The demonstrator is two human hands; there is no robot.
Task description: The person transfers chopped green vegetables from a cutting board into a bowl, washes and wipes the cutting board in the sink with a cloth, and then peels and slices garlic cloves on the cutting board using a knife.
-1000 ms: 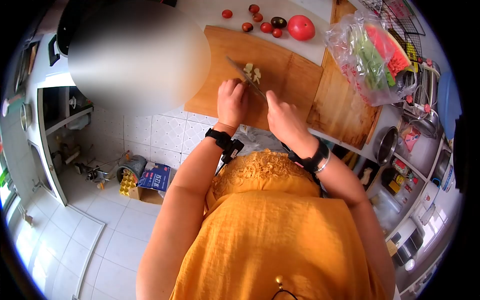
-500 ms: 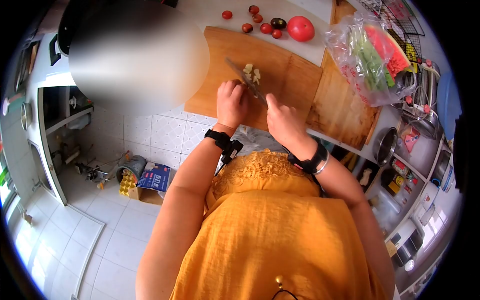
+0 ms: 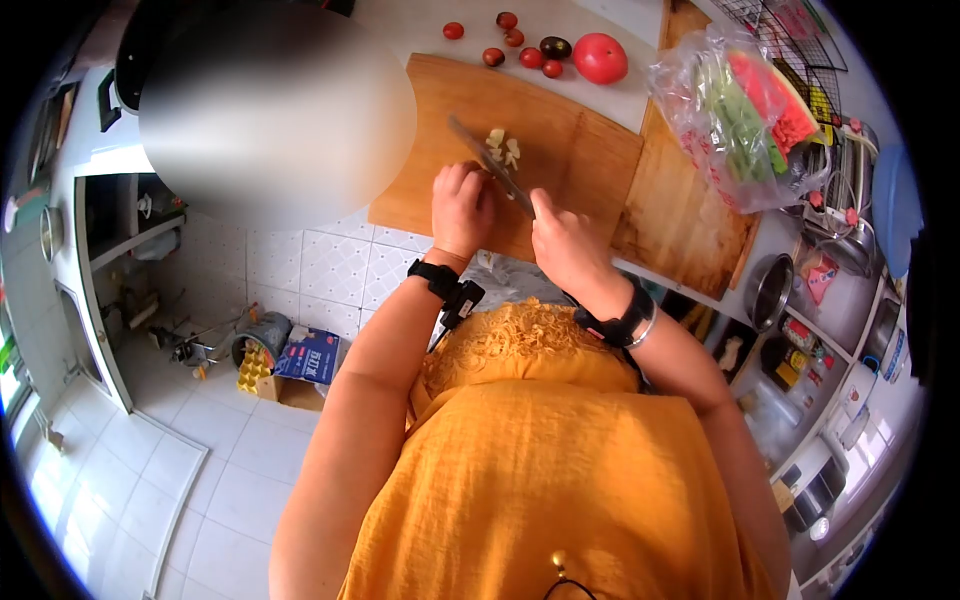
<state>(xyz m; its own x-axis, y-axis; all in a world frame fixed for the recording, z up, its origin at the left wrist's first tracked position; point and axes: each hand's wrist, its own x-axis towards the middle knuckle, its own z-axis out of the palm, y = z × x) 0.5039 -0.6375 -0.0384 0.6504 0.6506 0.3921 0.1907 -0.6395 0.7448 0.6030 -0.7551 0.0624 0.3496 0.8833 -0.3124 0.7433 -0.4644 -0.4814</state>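
Observation:
My right hand (image 3: 568, 240) is closed around the handle of a kitchen knife (image 3: 490, 163), whose blade slants up and left over the wooden cutting board (image 3: 450, 95). Close by the blade's near side, my left hand (image 3: 462, 208) has its fingers curled down on the board. Whatever those fingers press on is hidden beneath them. Pale cut pieces, which look like garlic (image 3: 503, 148), lie just beyond the blade. A small bit sits by the blade's lower part.
Several small tomatoes (image 3: 531, 57) and one large tomato (image 3: 601, 58) lie behind the board. At right, a plastic bag (image 3: 735, 120) with greens and a watermelon piece (image 3: 790, 105) rests partly on a second wooden board (image 3: 680, 220). A metal bowl (image 3: 770, 292) stands near the right edge.
Almost nothing differs. The knife and my right hand have shifted very slightly, and my left hand keeps its place beside the blade.

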